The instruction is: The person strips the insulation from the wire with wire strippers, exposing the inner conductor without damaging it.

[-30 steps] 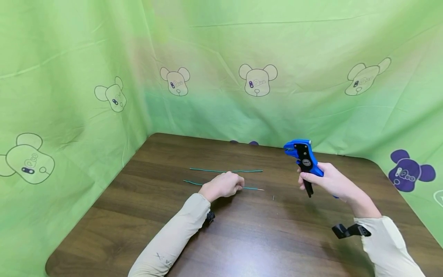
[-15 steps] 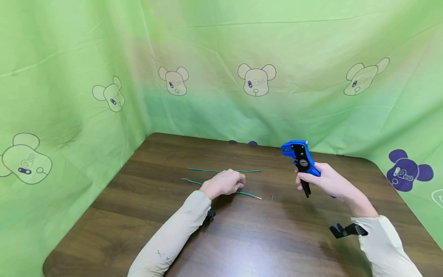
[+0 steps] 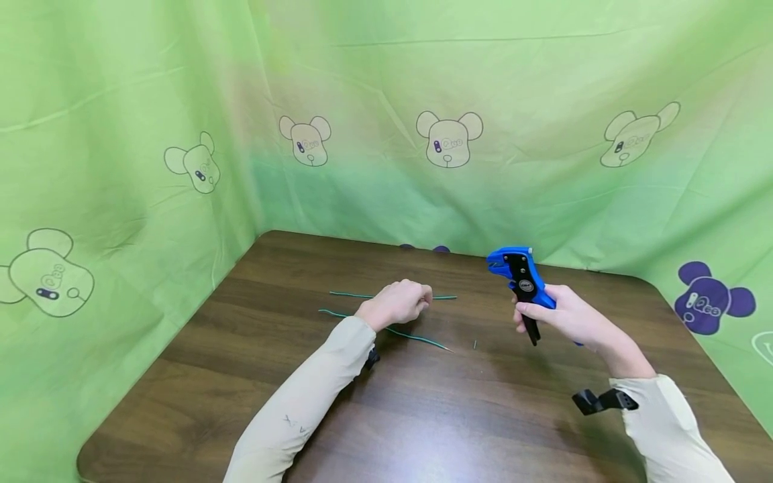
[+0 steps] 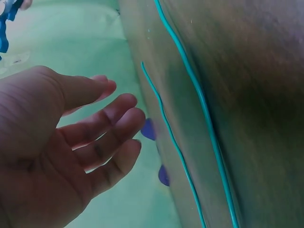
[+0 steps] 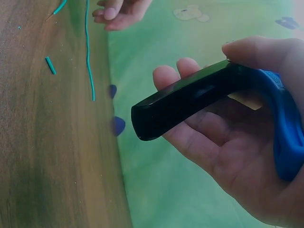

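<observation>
A: Which thing does the right hand [image 3: 568,315] have?

B: It holds the wire stripper [image 3: 524,278], raised above the brown table [image 3: 181,389]. In the right wrist view the fingers are curled about the black handle, and the blue part lies along the palm. The head of the tool points toward the left hand [image 3: 397,302].

A: And the fingers of this left hand, do they hold a wire?

B: No. They are loosely bent and hold nothing, with only a narrow space between the tips of thumb and forefinger.

A: Where are the wires, relative to these fingers?

B: The far wire [image 3: 445,297] passes behind the hand in the head view; the left wrist view shows it apart from the fingertips. The near wire [image 3: 417,339] lies on the table, on the person's side of the fingers, with its bare end to the right.

A: Is something beside that end?

B: Yes, a short green piece [image 3: 475,345], which lies near it, between the wire and the right hand.
</observation>
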`<state>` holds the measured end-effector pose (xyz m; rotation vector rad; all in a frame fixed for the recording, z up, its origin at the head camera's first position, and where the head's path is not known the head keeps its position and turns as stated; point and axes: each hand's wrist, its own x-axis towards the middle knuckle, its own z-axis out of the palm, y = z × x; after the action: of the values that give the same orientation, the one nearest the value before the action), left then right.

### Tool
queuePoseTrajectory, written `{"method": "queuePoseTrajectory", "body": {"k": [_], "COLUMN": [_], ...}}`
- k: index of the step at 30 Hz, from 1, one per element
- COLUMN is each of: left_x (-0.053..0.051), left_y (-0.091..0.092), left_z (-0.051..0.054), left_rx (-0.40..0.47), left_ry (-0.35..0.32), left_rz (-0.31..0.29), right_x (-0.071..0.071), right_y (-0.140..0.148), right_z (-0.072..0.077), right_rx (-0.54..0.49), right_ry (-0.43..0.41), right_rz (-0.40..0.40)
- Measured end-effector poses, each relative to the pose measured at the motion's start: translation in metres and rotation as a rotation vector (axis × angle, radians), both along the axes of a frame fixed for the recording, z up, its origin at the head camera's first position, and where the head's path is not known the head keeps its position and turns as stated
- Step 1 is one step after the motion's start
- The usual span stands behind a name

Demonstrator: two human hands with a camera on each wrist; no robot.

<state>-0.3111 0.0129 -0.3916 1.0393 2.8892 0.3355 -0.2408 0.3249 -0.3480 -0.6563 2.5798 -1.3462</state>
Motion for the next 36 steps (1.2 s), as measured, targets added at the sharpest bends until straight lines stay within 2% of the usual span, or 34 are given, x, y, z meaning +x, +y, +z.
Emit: {"method": "queuePoseTrajectory", "body": {"k": [10, 19, 30, 36], "left_x": [-0.015, -0.025, -0.03, -0.032], "left_y": [0.002, 0.002, 0.01, 0.016], "left_z": [-0.003, -0.005, -0.007, -0.013], "left_rx": [-0.029, -0.057, -0.1, -0.133], "left_ry": [0.037, 0.035, 0.071, 0.03], "left_rz": [0.038, 0.044, 0.064, 0.086], "right_x": [-0.002, -0.002, -0.003, -0.005], "right_y": [0.001, 0.002, 0.0, -0.001], "right_z": [-0.003, -0.003, -0.002, -0.005], "right_rx": [-0.003, -0.01, -0.023, -0.057], "right_ry": [-0.001, 0.006, -0.05, -0.078], "right_rz": [0.012, 0.024, 0.028, 0.072]}}
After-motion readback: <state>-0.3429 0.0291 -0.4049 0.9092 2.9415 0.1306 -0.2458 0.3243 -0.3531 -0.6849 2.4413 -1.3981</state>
